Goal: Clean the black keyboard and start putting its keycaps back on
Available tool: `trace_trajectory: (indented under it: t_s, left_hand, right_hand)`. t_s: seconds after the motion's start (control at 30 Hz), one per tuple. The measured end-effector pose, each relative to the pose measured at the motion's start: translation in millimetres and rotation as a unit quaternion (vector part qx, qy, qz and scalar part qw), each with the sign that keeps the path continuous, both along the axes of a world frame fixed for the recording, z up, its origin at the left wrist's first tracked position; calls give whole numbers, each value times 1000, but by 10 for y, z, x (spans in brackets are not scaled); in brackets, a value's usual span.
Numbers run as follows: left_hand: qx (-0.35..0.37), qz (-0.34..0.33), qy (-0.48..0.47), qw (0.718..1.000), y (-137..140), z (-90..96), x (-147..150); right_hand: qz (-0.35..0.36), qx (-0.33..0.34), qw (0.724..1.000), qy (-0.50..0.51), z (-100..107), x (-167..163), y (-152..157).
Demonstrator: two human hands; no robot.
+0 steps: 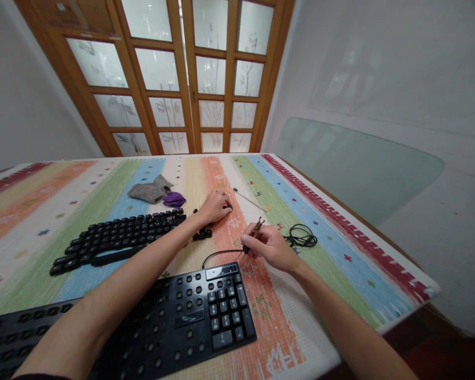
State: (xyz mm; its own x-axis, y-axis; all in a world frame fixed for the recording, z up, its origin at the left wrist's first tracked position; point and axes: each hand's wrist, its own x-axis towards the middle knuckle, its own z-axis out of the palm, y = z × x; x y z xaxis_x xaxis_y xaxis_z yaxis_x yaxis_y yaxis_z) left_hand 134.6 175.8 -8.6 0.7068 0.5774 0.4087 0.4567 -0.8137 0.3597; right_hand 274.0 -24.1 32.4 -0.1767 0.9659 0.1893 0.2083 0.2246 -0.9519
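Black plastic makes up the keyboard (170, 327) that, in the head view, lies nearer the person than both hands, partly under the left forearm. Most of its keys are off, leaving rows of bare mounts, while the number block on the side toward the right hand keeps its caps.

The right hand (271, 247) is closed, thumb against fingers, pinching a slim two-pronged tool (257, 228) with its prongs pointing up and away. The left hand (217, 206) reaches farther forward with bent fingers, its tips at a small black keycap (228, 207); whether they grip it or only touch it cannot be told.

Just beside the left wrist sit a few scattered keycaps (204, 233), and left of that forearm a large group of removed keys (126, 235) stands in rows. Beyond them, left of the left hand, lie a grey cloth (148, 191) and a purple cloth (174, 199). A thin rod (251, 201) rests ahead of the right hand, and a coiled cable (303, 236) lies just to its right. Striped cloth (285, 306) covers the table beneath everything.
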Motion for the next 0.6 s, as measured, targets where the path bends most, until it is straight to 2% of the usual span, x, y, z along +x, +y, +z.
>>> trace_trajectory:
  t_s: [0.13, 0.27, 0.43, 0.6]
  left_hand:
    - [6, 7, -10, 1000, -19, 32, -30]
    - [13, 0, -32, 999, -138, 118, -126]
    - [20, -59, -40, 997, -475, 215, -331]
    - [17, -116, -32, 993, -778, 196, -473]
  right_hand:
    - [81, -7, 996, -24, 40, 60, -23]
    - [116, 2, 992, -47, 80, 110, -41]
    - [145, 25, 984, -98, 88, 132, -33]
    - [172, 24, 979, -110, 21, 120, -17]
